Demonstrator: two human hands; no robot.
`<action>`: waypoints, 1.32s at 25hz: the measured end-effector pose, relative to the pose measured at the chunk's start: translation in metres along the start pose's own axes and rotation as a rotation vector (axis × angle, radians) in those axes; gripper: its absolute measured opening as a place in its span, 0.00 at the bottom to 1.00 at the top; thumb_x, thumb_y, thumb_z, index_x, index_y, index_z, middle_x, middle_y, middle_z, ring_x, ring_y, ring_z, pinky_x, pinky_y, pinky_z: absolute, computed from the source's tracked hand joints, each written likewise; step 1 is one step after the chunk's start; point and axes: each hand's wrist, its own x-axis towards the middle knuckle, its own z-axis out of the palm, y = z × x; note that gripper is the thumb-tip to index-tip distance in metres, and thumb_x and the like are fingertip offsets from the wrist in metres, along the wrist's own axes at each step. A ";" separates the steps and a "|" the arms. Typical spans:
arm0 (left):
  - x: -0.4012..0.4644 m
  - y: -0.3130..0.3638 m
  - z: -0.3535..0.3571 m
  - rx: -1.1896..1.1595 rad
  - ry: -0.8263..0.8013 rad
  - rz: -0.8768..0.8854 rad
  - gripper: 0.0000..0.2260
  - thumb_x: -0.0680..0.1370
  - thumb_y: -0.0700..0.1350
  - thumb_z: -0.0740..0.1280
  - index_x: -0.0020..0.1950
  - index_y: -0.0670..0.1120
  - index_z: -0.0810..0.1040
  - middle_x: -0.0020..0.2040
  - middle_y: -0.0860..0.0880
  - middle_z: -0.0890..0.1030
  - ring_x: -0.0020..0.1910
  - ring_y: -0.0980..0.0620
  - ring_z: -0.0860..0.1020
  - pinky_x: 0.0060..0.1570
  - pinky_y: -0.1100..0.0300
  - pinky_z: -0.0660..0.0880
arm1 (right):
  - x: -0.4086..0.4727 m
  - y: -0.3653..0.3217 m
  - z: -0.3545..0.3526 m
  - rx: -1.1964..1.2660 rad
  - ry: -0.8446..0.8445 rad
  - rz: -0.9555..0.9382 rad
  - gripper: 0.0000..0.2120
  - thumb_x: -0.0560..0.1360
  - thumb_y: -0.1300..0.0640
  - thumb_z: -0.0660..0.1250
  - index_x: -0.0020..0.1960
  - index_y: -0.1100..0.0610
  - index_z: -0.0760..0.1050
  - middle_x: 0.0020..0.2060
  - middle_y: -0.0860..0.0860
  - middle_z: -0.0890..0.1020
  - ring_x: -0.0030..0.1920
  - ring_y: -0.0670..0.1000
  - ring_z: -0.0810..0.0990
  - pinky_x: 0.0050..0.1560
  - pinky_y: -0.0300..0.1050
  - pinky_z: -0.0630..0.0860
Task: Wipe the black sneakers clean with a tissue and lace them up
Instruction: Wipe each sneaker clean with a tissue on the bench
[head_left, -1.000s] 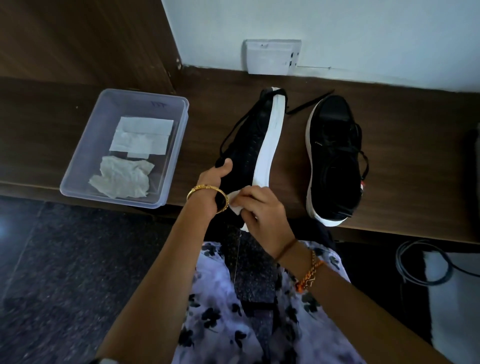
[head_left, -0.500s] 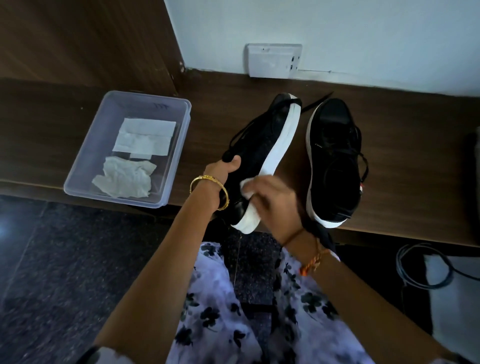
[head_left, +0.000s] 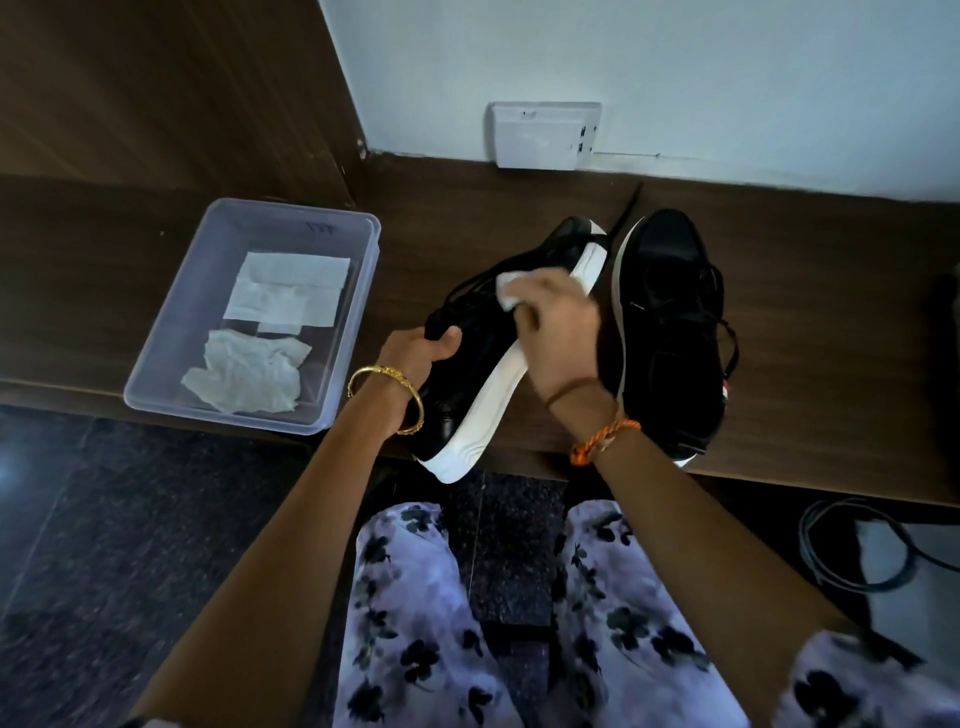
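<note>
lap: floral-print trousers (head_left: 410, 613) fill the bottom centre of the frame, knees apart, dark speckled floor (head_left: 93, 545) between and to the lower left.
cables: a dark loop of cable (head_left: 852, 551) lies on the floor at the lower right edge.
left hand: the left hand (head_left: 415, 358), a gold bangle (head_left: 387, 397) on its wrist, is closed around the upper of the held sneaker (head_left: 483, 364), thumb on top.
held sneaker: tipped on its side over the front edge of the shelf, white sole facing right, heel end nearest, toe pointing to the upper right.
right hand: the right hand (head_left: 561, 332), an orange thread band on its wrist, has its fingers pressed together on a white tissue (head_left: 511, 291) against the black upper near the laces.
second sneaker: the second sneaker (head_left: 670, 332) sits flat on the shelf just right of the held one, laces loose.
surface: a dark brown wooden shelf (head_left: 831, 338) spans the middle of the frame.
tub: a clear plastic tub (head_left: 358, 343) at centre left holds flat tissues and a crumpled one.
wall: a pale wall (head_left: 727, 78) at upper right carries a white socket plate (head_left: 543, 135); a wood panel (head_left: 156, 88) fills the upper left.
</note>
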 end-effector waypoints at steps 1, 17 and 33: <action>0.001 -0.003 0.001 -0.004 0.003 0.009 0.13 0.77 0.43 0.65 0.57 0.36 0.78 0.48 0.42 0.78 0.54 0.42 0.78 0.58 0.52 0.73 | -0.013 -0.010 0.004 0.029 -0.049 -0.107 0.12 0.66 0.67 0.59 0.39 0.64 0.81 0.39 0.61 0.83 0.43 0.56 0.78 0.44 0.38 0.68; -0.002 0.022 0.020 -0.002 0.008 -0.042 0.16 0.77 0.36 0.60 0.63 0.30 0.72 0.59 0.34 0.76 0.57 0.39 0.76 0.49 0.56 0.70 | -0.041 -0.021 -0.001 0.109 -0.093 -0.055 0.16 0.69 0.62 0.56 0.45 0.65 0.81 0.40 0.62 0.83 0.40 0.63 0.80 0.43 0.41 0.68; -0.001 0.017 0.022 -0.078 0.093 0.009 0.22 0.74 0.46 0.70 0.63 0.33 0.72 0.46 0.46 0.74 0.50 0.48 0.75 0.47 0.62 0.69 | -0.019 0.014 -0.026 0.024 -0.106 0.061 0.14 0.67 0.67 0.57 0.43 0.64 0.80 0.43 0.62 0.81 0.46 0.62 0.81 0.48 0.41 0.70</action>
